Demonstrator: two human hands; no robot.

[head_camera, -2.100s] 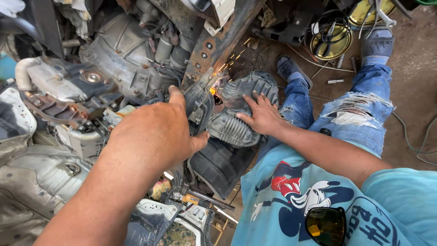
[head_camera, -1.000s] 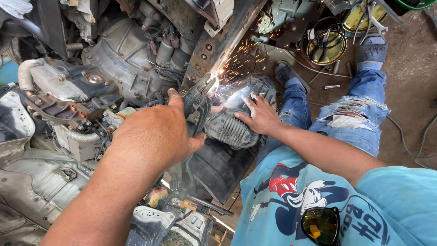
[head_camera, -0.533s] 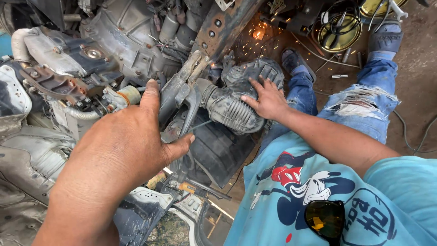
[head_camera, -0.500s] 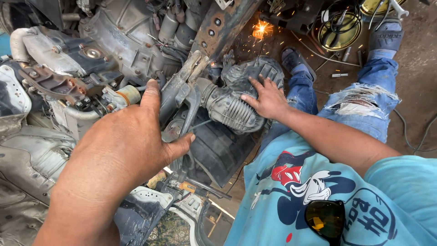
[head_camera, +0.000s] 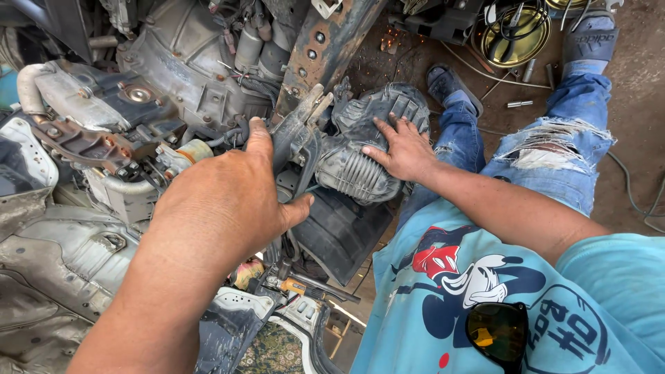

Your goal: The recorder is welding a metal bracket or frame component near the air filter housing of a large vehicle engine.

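Black ribbed plastic cover point(head_camera: 360, 170) at centre of the scene, lying against a rusty perforated steel beam point(head_camera: 325, 48) and to the right of the grey engine and gearbox assembly point(head_camera: 173, 62), the largest body, far left. Left hand point(head_camera: 222, 201), fingers spread, reaches to the dark bracket point(head_camera: 294, 135) beside the cover; whether it grips cannot be told. Right hand point(head_camera: 402, 149) rests open and flat on the cover. Loose bolts point(head_camera: 519, 104) lie on the dirt floor point(head_camera: 637, 125), far right.

Two bare hands, left point(head_camera: 222, 201) and right point(head_camera: 402, 149) (both spread), one black ribbed plastic housing point(head_camera: 360, 170), one rusty steel beam point(head_camera: 325, 48).
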